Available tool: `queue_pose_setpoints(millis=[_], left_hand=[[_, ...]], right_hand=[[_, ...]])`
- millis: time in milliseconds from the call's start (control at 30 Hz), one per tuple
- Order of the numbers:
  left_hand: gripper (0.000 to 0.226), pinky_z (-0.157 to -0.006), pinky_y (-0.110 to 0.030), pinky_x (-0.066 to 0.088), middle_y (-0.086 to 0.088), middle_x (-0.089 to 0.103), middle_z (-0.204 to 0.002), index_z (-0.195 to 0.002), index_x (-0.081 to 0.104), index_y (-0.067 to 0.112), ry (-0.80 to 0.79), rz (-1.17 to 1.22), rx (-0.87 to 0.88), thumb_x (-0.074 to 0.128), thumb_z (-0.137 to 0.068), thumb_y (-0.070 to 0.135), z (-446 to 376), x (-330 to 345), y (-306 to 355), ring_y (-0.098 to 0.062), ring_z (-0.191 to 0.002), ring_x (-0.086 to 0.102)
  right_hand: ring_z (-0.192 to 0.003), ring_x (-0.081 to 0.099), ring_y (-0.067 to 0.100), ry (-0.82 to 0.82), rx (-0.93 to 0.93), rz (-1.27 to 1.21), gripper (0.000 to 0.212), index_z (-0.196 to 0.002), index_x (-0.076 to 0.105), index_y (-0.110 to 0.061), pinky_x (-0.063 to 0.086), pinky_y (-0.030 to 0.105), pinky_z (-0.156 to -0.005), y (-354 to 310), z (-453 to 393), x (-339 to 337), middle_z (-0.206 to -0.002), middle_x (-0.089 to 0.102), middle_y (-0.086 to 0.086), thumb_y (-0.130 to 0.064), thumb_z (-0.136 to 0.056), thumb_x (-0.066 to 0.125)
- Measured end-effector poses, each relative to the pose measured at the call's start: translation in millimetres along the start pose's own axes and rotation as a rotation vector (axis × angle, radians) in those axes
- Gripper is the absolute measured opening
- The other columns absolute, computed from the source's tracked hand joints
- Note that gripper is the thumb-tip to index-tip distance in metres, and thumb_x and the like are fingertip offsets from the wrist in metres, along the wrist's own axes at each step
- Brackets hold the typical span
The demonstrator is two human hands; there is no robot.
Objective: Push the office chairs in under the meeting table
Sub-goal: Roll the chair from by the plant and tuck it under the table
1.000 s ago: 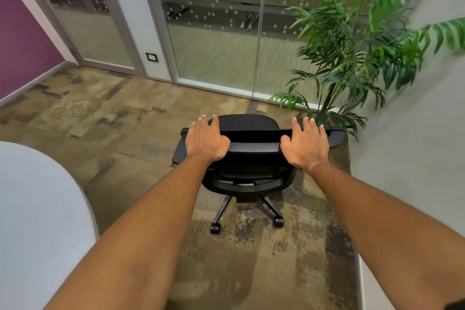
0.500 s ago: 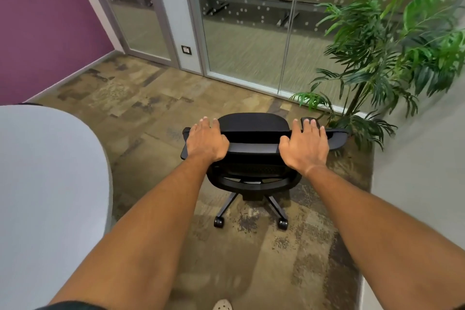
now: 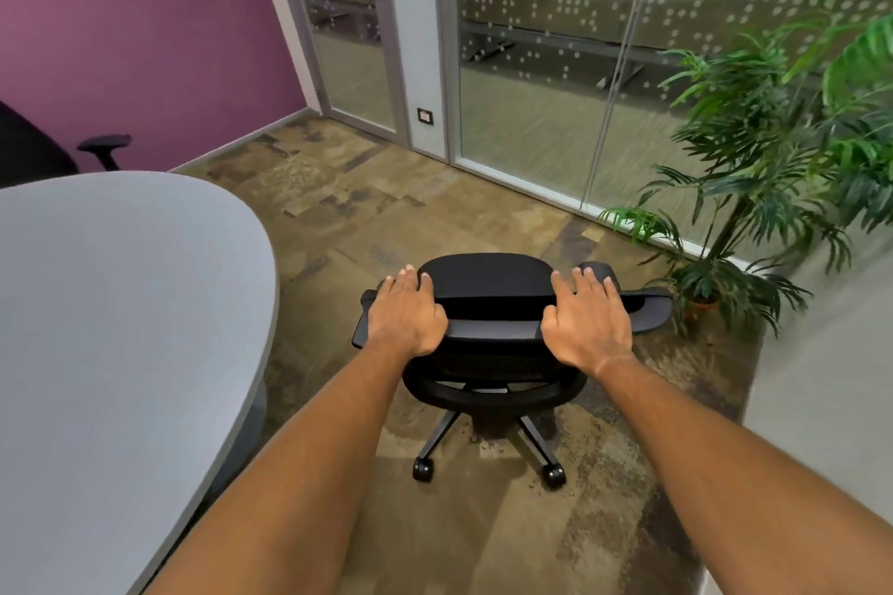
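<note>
A black office chair (image 3: 488, 290) on castors stands on the carpet in front of me, its back toward me. My left hand (image 3: 406, 316) grips the left end of the backrest's top edge. My right hand (image 3: 587, 321) grips the right end, fingers draped over it. The grey rounded meeting table (image 3: 111, 329) fills the left of the view, its curved edge a short gap left of the chair. The chair is fully outside the table.
A second black chair (image 3: 34, 145) stands behind the table by the purple wall. A potted palm (image 3: 754, 188) sits right of the chair near the glass partition (image 3: 541, 63). A grey wall runs along the right. Patterned carpet lies ahead.
My view has swung left with the chair, bringing much more of the table, the purple wall and the second chair into sight. Both hands stay on the backrest.
</note>
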State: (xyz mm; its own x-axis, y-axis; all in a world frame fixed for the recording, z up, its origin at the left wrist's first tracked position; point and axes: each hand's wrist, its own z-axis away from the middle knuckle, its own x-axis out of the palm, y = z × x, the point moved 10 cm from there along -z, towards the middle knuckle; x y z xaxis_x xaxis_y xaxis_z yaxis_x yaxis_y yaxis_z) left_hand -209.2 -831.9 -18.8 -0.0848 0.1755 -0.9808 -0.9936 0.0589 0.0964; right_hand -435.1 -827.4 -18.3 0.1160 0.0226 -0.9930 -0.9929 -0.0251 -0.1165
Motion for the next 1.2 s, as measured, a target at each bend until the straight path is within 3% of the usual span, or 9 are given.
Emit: queue_pose_setpoints(millis=[700, 1033, 1200], left_hand=[[0.055, -0.111, -0.041, 0.027, -0.019, 0.037, -0.148, -0.142, 0.035, 0.003, 0.041, 0.072, -0.218, 0.03, -0.096, 0.032, 237, 20, -88, -0.033, -0.135, 0.035], [0.055, -0.113, -0.041, 0.029, -0.019, 0.04, -0.147, -0.14, 0.039, 0.003, 0.093, 0.1, -0.424, 0.032, -0.095, 0.033, 304, 28, -112, -0.031, -0.135, 0.036], [0.06, -0.117, -0.041, 0.024, -0.018, 0.036, -0.151, -0.146, 0.032, 0.005, 0.123, 0.122, -0.533, 0.03, -0.095, 0.035, 327, 32, -115, -0.03, -0.14, 0.031]], right_hand=[[-0.143, 0.03, 0.025, 0.007, -0.312, -0.011, 0.059, -0.147, 0.037, -0.015, 0.018, 0.043, -0.12, -122, 173, 9, -0.15, 0.043, 0.011, -0.029, -0.089, 0.039], [-0.144, 0.03, 0.023, -0.026, -0.512, -0.018, 0.06, -0.148, 0.036, -0.016, 0.017, 0.042, -0.121, -164, 195, 15, -0.15, 0.043, 0.009, -0.03, -0.089, 0.039], [-0.144, 0.028, 0.023, -0.049, -0.62, -0.019, 0.061, -0.149, 0.034, -0.015, 0.013, 0.04, -0.121, -180, 194, 15, -0.152, 0.04, 0.011, -0.03, -0.09, 0.039]])
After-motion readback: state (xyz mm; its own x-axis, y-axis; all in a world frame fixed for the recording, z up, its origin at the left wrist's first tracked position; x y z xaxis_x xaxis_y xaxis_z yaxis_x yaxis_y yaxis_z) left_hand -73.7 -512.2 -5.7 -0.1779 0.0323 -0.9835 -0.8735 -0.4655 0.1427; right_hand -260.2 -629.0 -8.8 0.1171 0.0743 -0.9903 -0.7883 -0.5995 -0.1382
